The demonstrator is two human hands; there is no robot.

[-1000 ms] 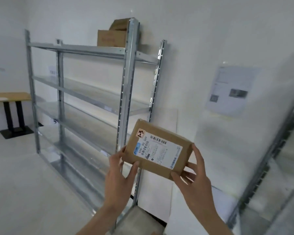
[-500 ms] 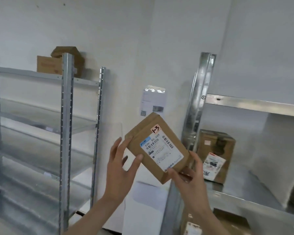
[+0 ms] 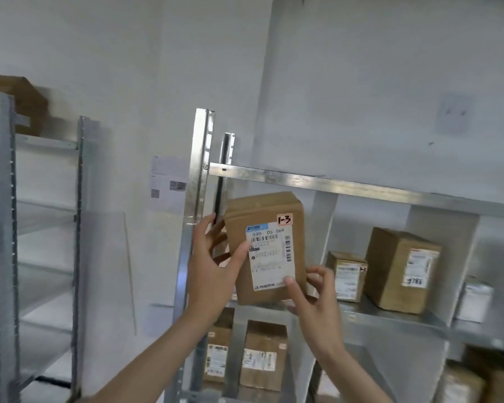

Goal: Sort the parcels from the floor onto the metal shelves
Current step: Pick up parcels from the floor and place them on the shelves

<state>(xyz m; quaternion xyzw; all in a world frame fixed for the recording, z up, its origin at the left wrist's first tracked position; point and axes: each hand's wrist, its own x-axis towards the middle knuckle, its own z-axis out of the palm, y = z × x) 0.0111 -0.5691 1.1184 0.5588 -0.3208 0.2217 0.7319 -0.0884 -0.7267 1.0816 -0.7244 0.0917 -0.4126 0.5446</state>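
Observation:
I hold a flat brown cardboard parcel upright in front of me, its white shipping label and a pink tag marked "1-3" facing me. My left hand grips its left edge with the thumb on the label. My right hand supports its lower right corner. The parcel hangs at the left end of the right-hand metal shelf unit, just above its second shelf board and next to the front upright post.
On that shelf board stand a small box, a taller box and a white box. More parcels sit on the shelf below. A second shelf unit stands at the left with a box on top.
The view has swung right from the left shelf unit to the right one. The parcel has turned from tilted to upright and moved up to the shelf, still in both hands.

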